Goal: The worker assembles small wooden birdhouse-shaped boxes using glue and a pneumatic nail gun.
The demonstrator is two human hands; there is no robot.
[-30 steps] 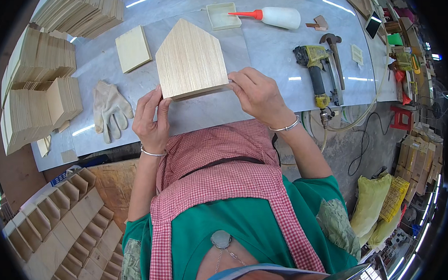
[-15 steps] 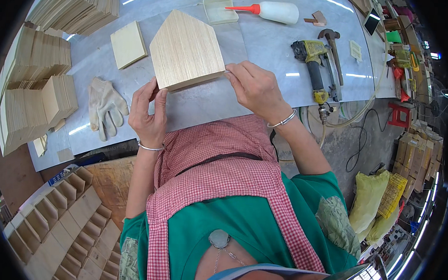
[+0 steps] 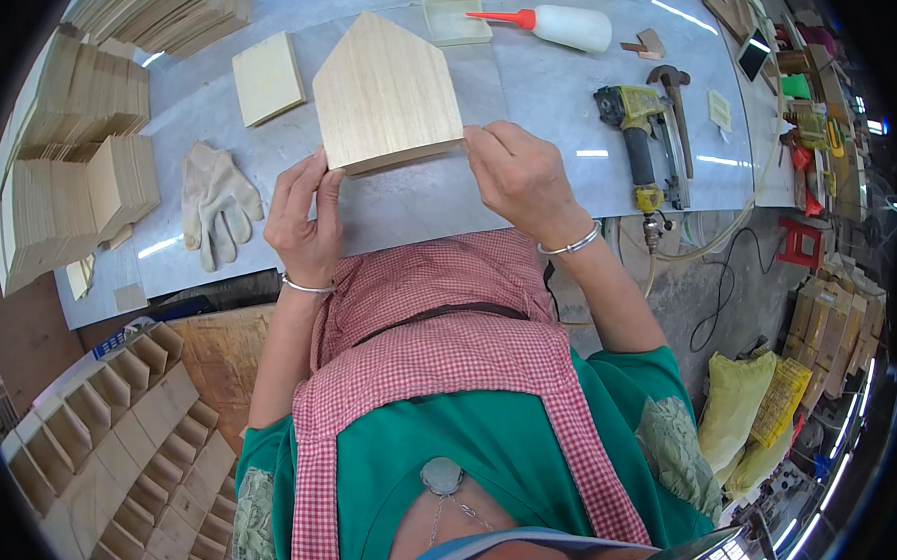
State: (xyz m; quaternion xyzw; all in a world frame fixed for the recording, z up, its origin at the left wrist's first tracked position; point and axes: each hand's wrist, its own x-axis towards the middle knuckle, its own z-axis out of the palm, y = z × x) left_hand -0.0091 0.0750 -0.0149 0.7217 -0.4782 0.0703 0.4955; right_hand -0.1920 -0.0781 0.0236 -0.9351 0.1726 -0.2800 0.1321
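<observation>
A pale wooden house-shaped piece (image 3: 386, 97), with a pointed top and a visible thickness along its near edge, sits over the table in front of me. My left hand (image 3: 306, 212) pinches its near left corner between thumb and fingers. At the near right corner, my right hand (image 3: 521, 178) grips it with thumb and bent fingers. Whatever lies beneath the piece is hidden. Left of it rests a small stack of rectangular wooden boards (image 3: 268, 79). A whitish work glove (image 3: 218, 205) lies flat beside my left hand.
Stacked wooden panels (image 3: 118, 180) line the table's left side. Behind are a shallow tray (image 3: 455, 20) and a white glue bottle (image 3: 572, 28) with red nozzle. To the right lie a yellow-black nail gun (image 3: 636, 148), with a hose, and a hammer (image 3: 676, 120). Assembled wooden boxes (image 3: 92, 415) stand lower left.
The view has shifted slightly. Both hands keep their hold on the corners of the house-shaped piece, which shows hardly any movement of its own.
</observation>
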